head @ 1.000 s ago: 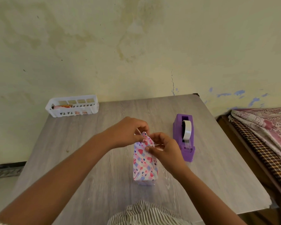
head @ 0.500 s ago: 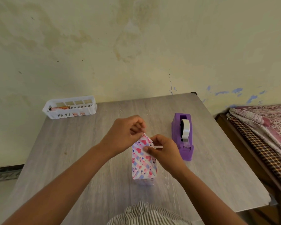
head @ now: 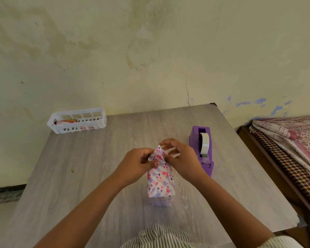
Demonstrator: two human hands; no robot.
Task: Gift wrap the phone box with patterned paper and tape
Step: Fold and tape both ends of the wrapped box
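1. The wrapped box (head: 160,179) lay on the bench (head: 79,176) at about 6 o'clock from the camera's centre, its far end pointing to 12 o'clock.
2. Risk: the folded paper flap (head: 158,152) at that far end could spring open or crease crookedly if either pinch loosened, since no tape looked to be holding it yet.
3. Risk: reaching for the tape dispenser (head: 202,151), just beside the box at 2 o'clock, would leave one hand to hold the fold.
4. The left hand (head: 136,164) had its grip closed on the flap's left edge.
5. The right hand (head: 182,159) pinched the flap's right side, upper fingers (head: 168,142) loosely spread near the tip.
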